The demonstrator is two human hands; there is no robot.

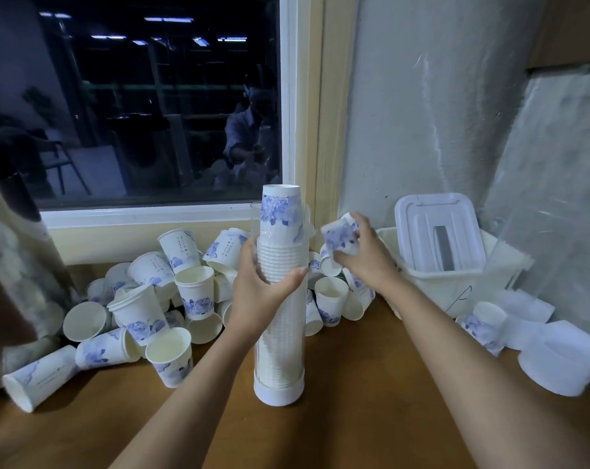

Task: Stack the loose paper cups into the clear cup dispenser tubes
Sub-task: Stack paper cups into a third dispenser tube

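Observation:
A clear dispenser tube stands upright on the wooden table on a white base, filled with stacked paper cups. The top cup, white with blue flowers, sticks out upside down above the tube's rim. My left hand grips the tube around its upper middle. My right hand holds a loose blue-flowered paper cup just to the right of the tube's top. A heap of loose cups lies to the left of the tube and several more lie behind it on the right.
A white plastic bin with a lid propped in it stands at the right against the wall. White caps and a stray cup lie at the far right. A window is behind; a dark curtain hangs left.

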